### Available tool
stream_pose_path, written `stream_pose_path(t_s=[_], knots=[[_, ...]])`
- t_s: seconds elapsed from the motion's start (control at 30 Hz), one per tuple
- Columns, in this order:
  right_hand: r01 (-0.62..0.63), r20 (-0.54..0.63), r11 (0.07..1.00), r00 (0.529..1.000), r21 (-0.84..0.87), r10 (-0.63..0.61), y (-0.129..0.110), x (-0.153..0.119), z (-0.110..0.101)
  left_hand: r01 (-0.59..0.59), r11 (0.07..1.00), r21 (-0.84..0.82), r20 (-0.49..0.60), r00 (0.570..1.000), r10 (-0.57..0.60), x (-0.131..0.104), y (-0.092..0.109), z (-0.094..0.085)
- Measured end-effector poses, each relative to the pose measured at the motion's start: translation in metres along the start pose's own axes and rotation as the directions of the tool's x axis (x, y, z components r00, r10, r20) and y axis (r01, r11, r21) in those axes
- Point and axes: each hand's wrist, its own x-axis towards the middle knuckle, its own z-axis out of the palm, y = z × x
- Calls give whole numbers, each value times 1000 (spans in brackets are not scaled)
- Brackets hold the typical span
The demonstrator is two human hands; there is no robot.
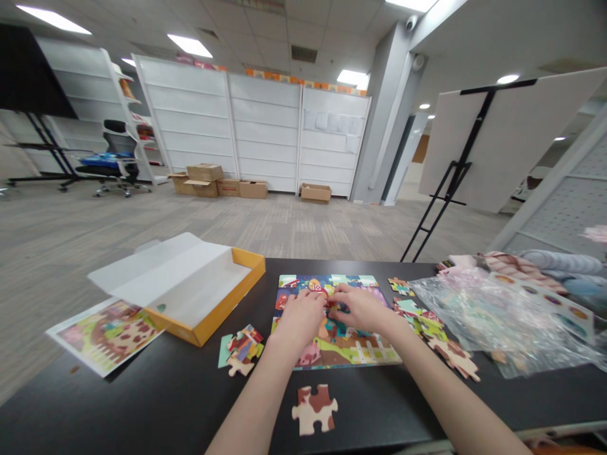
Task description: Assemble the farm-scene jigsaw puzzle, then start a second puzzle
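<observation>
Colourful farm-scene jigsaw puzzle (339, 356) lies mid-width on the black tabletop (190, 404), near its far edge. Left hand (303, 313) and right hand (358, 308) reach in from the near edge, palms down, fingers bent onto the puzzle; can't tell if they grip anything. Brown-and-cream piece (314, 409) toward near edge. Beyond: grey carpet (294, 221), white shelving (265, 133).

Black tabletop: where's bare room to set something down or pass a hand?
Bare: front left, between farm picture sheet and left forearm; front right, nearside of clear plastic bag; a narrow strip between yellow box and puzzle board. Crowded: the board, under left hand and right hand; loose pieces right of it.
</observation>
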Motion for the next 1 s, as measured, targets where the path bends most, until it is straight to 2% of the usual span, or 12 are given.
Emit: stream_pose_path(t_s=[0.1, 0.23, 0.3, 0.4, 0.47, 0.6, 0.7, 0.77, 0.87, 0.93, 1.0], knots=[[9, -27, 998, 1000, 60, -7, 11, -2, -9, -2, 1000, -11, 6, 1000, 2, 1, -2, 0], [-190, -79, 979, 978, 75, 195, 37, -12, -32, -9, 1000, -15, 22, 1000, 9, 0, -4, -2], [-275, 2, 956, 961, 98, 277, 46, -20, -42, -8, 1000, -13, 31, 999, 8, 0, -4, -3], [-342, 180, 929, 932, 142, 315, 49, -30, -47, 0, 1000, -13, 37, 999, 1, 0, -3, -2], [-348, 239, 929, 920, 126, 312, 45, -32, -44, 3, 1000, -17, 40, 999, -3, 0, -3, -2], [-322, 247, 946, 919, 22, 307, 31, -31, -38, 1, 1000, -25, 42, 999, 0, 0, -3, -4], [-276, 254, 960, 932, 40, 257, 30, -28, -36, 12, 1000, -25, 49, 999, -11, -1, -3, -5], [-236, 231, 970, 948, 58, 217, 36, -26, -35, 13, 1000, -23, 52, 999, -12, -1, -3, -5], [-233, 110, 972, 968, 36, 228, 48, -25, -32, 6, 1000, -21, 47, 999, -5, -1, -3, -4], [-271, 34, 963, 962, 5, 271, 54, -25, -29, 4, 1000, -22, 53, 999, -3, -1, -3, -5], [-330, 17, 943, 944, -44, 331, 57, -26, -26, 5, 1000, -27, 61, 998, -3, -1, -3, -6]])
